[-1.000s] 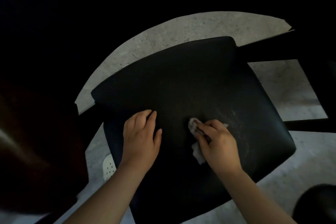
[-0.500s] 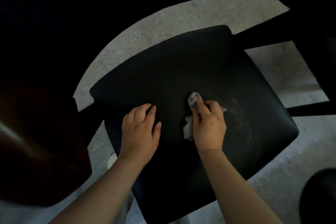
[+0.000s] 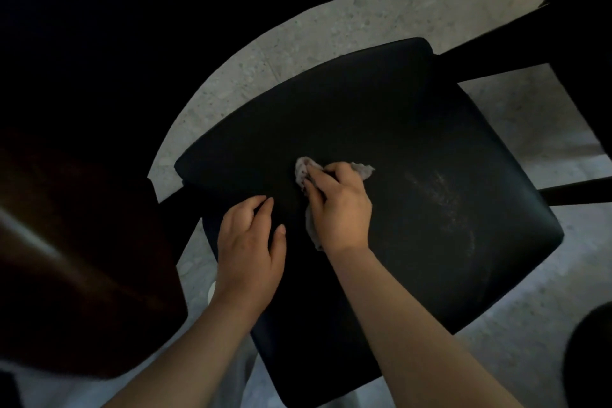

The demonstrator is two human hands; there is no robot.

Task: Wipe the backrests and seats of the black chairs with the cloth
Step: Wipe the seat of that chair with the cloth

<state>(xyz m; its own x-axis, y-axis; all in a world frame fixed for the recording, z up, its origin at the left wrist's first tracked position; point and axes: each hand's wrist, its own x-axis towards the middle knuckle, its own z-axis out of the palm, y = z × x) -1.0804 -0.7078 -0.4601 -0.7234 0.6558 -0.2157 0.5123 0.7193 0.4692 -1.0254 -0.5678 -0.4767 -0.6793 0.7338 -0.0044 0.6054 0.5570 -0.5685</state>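
Slid the one cloth (image 3: 302, 171) a touch further left across the black chair seat (image 3: 414, 129) since half a second back. Still bunched under the right hand (image 3: 341, 209), fingers curled over it and pressing it down near the seat's middle, with bits poking out at the fingertips, the far side and by the wrist. Kept the left hand (image 3: 250, 248) put, flat and relaxed on the seat just beside, gripping nothing. So: one cloth, one seat, two hands. Faint dusty streaks (image 3: 443, 192) right of the cloth. Speckled grey floor (image 3: 364, 20) all around, one brown surface (image 3: 82, 258) off left.
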